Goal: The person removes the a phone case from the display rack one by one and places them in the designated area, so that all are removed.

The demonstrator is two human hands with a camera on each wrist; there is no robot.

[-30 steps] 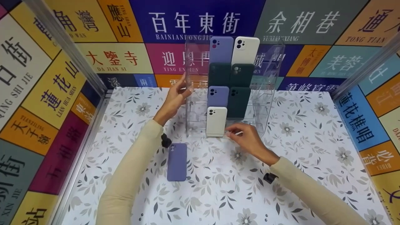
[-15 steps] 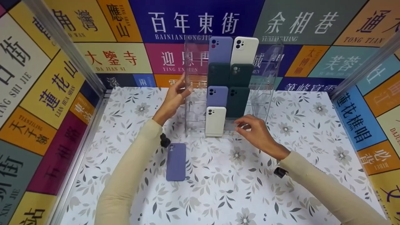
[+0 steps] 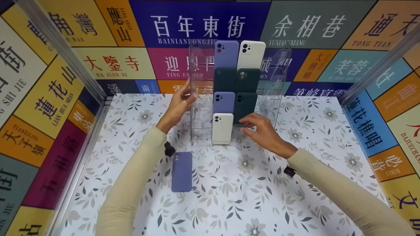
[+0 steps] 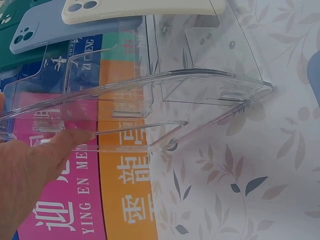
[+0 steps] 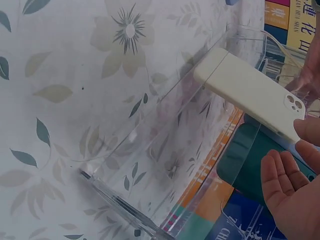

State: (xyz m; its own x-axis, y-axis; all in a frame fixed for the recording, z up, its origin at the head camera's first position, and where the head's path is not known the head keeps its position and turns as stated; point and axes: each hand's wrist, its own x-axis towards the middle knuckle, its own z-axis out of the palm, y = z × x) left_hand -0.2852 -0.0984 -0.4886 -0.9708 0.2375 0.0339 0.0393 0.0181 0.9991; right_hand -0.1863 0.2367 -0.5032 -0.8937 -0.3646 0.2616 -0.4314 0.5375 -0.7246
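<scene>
A clear stepped stand (image 3: 197, 129) holds phone cases in two columns. From bottom to top, its left column has a white case (image 3: 222, 129), a purple case (image 3: 223, 102), a dark green one and another purple one. On the right, a lower dark green case (image 3: 246, 106) stands below another green one and a white one. My left hand (image 3: 177, 106) grips the stand's left side panel, thumb against it in the left wrist view. My right hand (image 3: 264, 131) holds nothing, fingers loosely bent, fingertips right at the lower green case's bottom corner.
A loose purple phone case (image 3: 182, 172) lies on the flower-patterned table (image 3: 226, 203), close to my left forearm. Sign-printed panels (image 3: 210, 23) rise behind the stand and along both sides. The stand's clear right side wall (image 3: 275, 108) is just beyond my right hand.
My right hand has left the lower white case's bottom right edge, drawn back to the right, then risen to the lower green case. My left hand stays on the stand.
</scene>
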